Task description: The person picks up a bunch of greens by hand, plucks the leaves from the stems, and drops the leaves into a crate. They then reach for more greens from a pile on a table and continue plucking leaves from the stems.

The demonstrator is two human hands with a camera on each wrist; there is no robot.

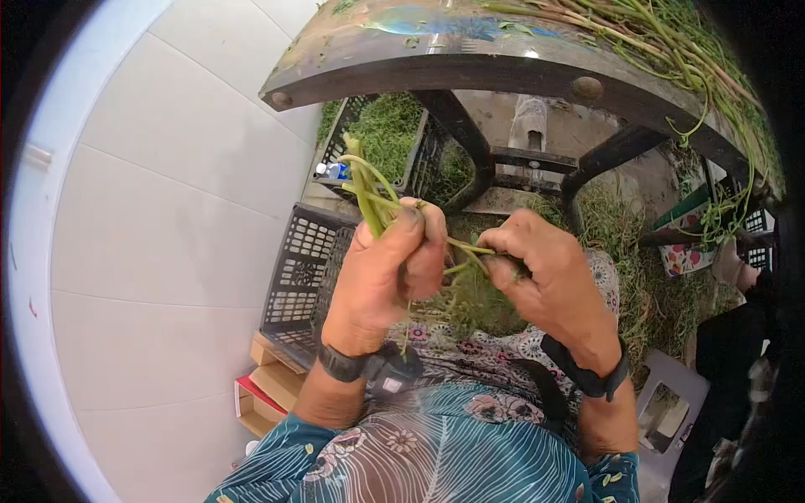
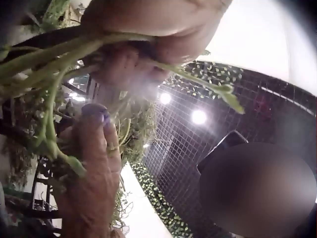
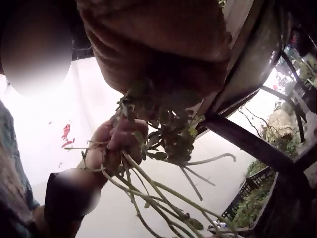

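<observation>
My left hand [image 1: 377, 272] grips a small bunch of green stems [image 1: 363, 189], whose cut-looking ends stick up above the thumb. Thinner stems run across from it to my right hand [image 1: 549, 272], where thumb and forefinger pinch them. Small rounded leaves [image 3: 171, 136] hang below the right hand [image 3: 153, 44] in the right wrist view, with long bare stems trailing beneath. From the left wrist, the left hand [image 2: 153, 25] appears close above, stems passing through its curled fingers. Both hands are in front of the chest, over the lap.
A dark-edged table [image 1: 402, 80] stands ahead, loose stems [image 1: 671, 42] heaped on its right. Beneath it, a crate holds greens [image 1: 390, 126] beside a bottle [image 1: 333, 171]. Another black crate [image 1: 303, 268] and a cardboard box [image 1: 277, 386] lie left; cut greens [image 1: 637, 251] and a stool [image 1: 671, 377] lie right.
</observation>
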